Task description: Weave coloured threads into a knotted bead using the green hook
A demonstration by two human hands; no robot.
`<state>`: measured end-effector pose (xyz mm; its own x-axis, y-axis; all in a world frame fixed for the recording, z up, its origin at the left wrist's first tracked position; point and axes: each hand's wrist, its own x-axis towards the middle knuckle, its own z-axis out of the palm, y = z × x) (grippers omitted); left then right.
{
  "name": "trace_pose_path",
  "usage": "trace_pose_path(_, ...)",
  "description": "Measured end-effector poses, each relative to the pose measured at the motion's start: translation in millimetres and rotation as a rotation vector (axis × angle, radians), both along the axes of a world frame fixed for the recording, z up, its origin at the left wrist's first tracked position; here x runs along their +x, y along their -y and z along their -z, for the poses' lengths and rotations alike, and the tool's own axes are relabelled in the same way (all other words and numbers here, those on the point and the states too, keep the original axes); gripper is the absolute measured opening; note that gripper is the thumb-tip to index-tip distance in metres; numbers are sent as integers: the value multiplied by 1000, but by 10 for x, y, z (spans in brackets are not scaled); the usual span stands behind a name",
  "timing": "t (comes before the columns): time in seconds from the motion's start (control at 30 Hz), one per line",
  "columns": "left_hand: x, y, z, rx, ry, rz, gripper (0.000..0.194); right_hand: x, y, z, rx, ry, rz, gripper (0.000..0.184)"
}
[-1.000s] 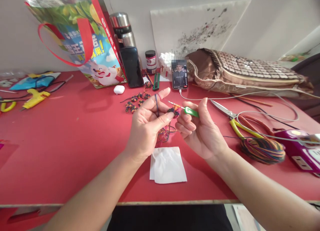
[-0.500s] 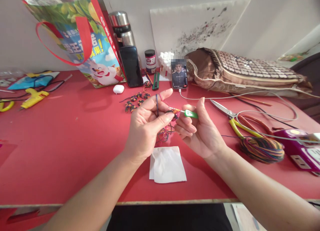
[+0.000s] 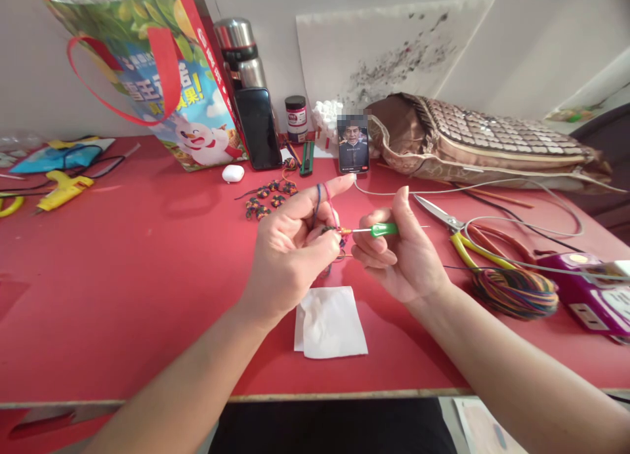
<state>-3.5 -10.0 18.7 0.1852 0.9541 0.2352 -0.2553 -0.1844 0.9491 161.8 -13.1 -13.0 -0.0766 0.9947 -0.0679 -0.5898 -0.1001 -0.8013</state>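
My left hand (image 3: 300,244) pinches a small multicoloured crochet piece (image 3: 344,239) between thumb and fingers. Yarn (image 3: 318,201) loops over its outstretched index finger. In my right hand (image 3: 398,250) is a crochet hook (image 3: 384,229) with a green handle, gripped between thumb and fingers. The hook's metal shaft points left, and its tip meets the crochet piece, partly hidden by yarn. Below the hands a folded white tissue (image 3: 333,323) lies on the red table (image 3: 147,296). Several small crocheted pieces (image 3: 263,211) lie behind my left hand.
To the right are scissors (image 3: 438,212), a multicoloured yarn ball (image 3: 516,293), a purple power strip (image 3: 595,290) and a white cable (image 3: 423,192). Behind stand a phone (image 3: 353,145), a dark phone (image 3: 258,129), a jar (image 3: 296,119) and a shopping bag (image 3: 197,106). A yellow glue gun (image 3: 63,189) lies left.
My right hand and the crochet hook have shifted slightly right and down. The hook now lies more level. My left index finger has stretched further right, with the yarn loops moving along.
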Motion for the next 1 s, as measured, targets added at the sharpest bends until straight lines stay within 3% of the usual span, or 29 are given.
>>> trace_pose_path(0.17,16,68,-24,131,-134,-71,50,61,55,-37,58,124,137,59)
trace_pose_path(0.3,13,86,-15,204,-155,-84,49,117,76,-30,116,209,159,57)
trace_pose_path(0.5,-31,8,9,72,-46,91,46,88,54,-47,60,158,103,56)
trace_pose_path(0.67,-22,-46,38,-68,63,92,52,-42,148,-66,129,113,149,46)
trace_pose_path(0.83,-78,-96,22,-139,113,106,54,-13,247,-60,285,257,127,27)
trace_pose_path(1.0,-131,-95,-25,-127,109,173,53,38,180,-57,213,112,-17,27)
